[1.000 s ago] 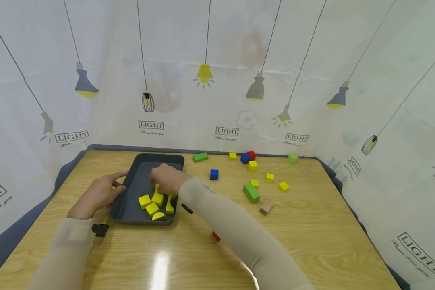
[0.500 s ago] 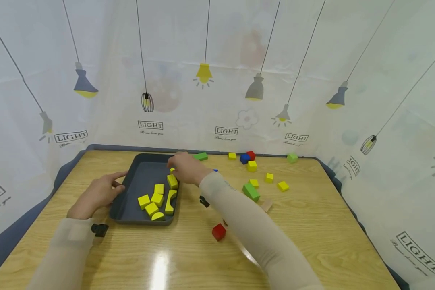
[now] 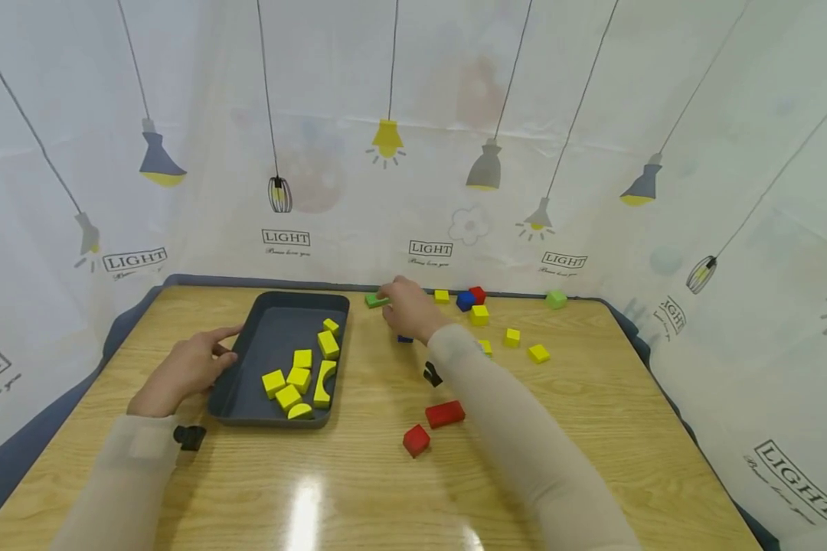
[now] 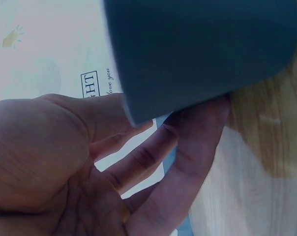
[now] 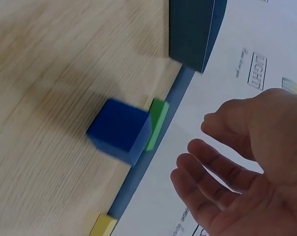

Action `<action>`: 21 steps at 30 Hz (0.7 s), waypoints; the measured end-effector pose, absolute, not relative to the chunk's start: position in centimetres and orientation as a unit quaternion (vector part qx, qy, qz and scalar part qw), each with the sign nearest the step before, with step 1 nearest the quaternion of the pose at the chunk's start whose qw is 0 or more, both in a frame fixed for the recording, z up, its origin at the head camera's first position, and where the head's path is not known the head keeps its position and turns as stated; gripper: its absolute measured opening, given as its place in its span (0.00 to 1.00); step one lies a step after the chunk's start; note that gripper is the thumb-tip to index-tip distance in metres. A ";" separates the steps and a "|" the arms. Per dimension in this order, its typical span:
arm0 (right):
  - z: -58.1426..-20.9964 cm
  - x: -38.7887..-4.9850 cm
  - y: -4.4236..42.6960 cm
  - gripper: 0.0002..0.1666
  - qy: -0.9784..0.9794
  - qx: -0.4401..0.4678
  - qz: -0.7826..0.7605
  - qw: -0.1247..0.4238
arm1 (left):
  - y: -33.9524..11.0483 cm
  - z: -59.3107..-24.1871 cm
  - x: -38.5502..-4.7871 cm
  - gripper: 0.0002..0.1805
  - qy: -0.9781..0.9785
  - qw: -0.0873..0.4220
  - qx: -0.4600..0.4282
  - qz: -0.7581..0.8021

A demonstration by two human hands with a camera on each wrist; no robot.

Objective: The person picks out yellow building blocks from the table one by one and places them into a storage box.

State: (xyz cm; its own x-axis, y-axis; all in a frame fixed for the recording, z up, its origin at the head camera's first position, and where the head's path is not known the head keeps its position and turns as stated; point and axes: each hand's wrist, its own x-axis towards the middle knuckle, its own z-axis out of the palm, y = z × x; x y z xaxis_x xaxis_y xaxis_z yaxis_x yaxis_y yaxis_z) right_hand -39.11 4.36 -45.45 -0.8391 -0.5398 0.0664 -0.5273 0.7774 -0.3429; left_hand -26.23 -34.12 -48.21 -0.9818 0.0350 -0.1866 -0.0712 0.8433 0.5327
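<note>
In the head view, my left hand (image 3: 184,373) grips the left edge of a dark grey tray (image 3: 237,390). The left wrist view has the thumb at the rim of the tray (image 4: 202,54) and a fingertip against its underside. Several yellow blocks (image 3: 299,379) lie inside, one with an arched cutout. My right hand (image 3: 413,308) is over the table right of the tray, beside a green block (image 3: 374,301) and over a partly covered blue cube (image 3: 405,338). The right wrist view shows that right hand (image 5: 237,172) holding nothing, fingers slightly bent.
A red oblong block (image 3: 445,414) and a red cube (image 3: 416,441) lie near the right forearm. Further right are a yellow cube (image 3: 479,315), a dark blue block (image 3: 465,301) touching a red one (image 3: 478,295), and a light green block (image 3: 556,299). A printed curtain (image 3: 358,199) stands behind the table.
My right hand has moved out of the tray rightward toward the green block. A small yellow block now lies near the tray's upper right corner. The left hand stays in place.
</note>
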 end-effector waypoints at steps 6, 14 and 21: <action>-45.8 -39.5 6.3 0.25 0.953 -0.237 -0.186 0.025 | -33.2 -46.9 -25.4 0.37 0.958 0.094 -0.012 0.269; -46.2 -40.0 8.3 0.27 0.963 -0.195 -0.183 0.039 | -33.1 -46.9 -25.3 0.37 0.959 0.093 -0.013 0.269; -46.9 -40.6 9.5 0.29 0.972 -0.159 -0.164 0.048 | -33.0 -46.8 -25.1 0.37 0.958 0.090 -0.011 0.271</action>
State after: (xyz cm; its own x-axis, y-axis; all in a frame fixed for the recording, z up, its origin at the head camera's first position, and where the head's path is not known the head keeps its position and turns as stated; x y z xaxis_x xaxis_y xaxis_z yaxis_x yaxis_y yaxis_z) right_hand -40.60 9.51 -46.85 -0.9446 -0.3257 -0.0401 -0.2945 0.8953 -0.3343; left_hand -25.15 -33.03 -46.77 -0.9836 0.0275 -0.1781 -0.0700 0.8525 0.5181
